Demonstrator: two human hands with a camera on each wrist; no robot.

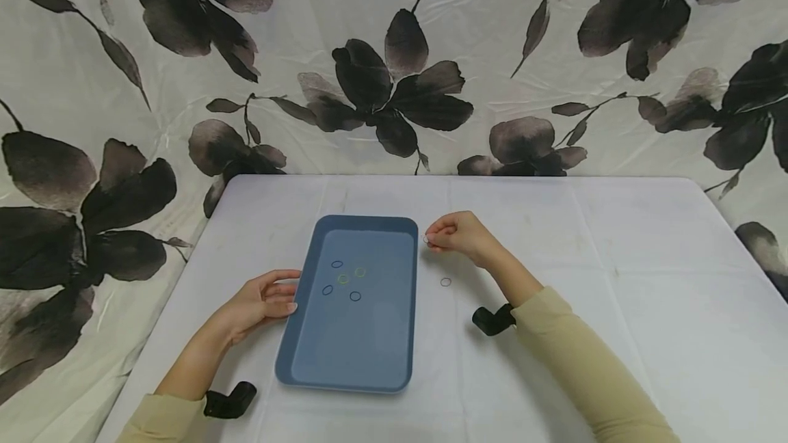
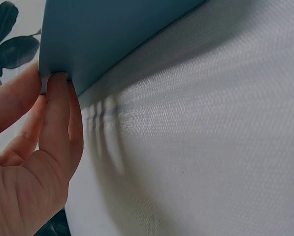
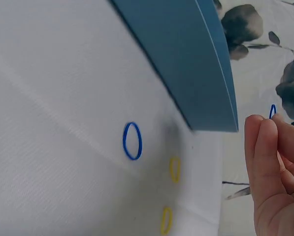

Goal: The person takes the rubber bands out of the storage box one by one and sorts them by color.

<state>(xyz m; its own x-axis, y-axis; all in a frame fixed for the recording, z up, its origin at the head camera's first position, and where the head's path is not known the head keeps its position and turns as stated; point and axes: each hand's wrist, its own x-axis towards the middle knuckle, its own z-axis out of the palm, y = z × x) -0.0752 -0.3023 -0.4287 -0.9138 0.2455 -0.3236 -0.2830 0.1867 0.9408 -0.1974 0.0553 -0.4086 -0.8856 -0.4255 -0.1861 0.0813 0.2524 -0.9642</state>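
A blue tray (image 1: pixel 384 347) lies on the white table. My left hand (image 1: pixel 261 303) is at its left side, fingers nearly straight and fingertips against the rim. Inside the tray are several thin small rubber bands, dark blue ones such as the band (image 1: pixel 355 292) and two yellow ones, including the band (image 1: pixel 360 268). Just off the tray's right edge, my right hand (image 1: pixel 464 236) pinches a blue rubber band (image 3: pixel 273 109) between thumb and fingertips. On the cloth below that hand lie a blue band (image 3: pixel 124 140) and two yellow bands (image 3: pixel 171 169), seen in the right wrist view.
White cloth (image 1: pixel 554 245) covers the table. Behind it hangs a pale sheet (image 1: pixel 295 12) with dark flowers. Black wrist-camera mounts (image 1: pixel 492 320) sit at both sleeves, close above the table.
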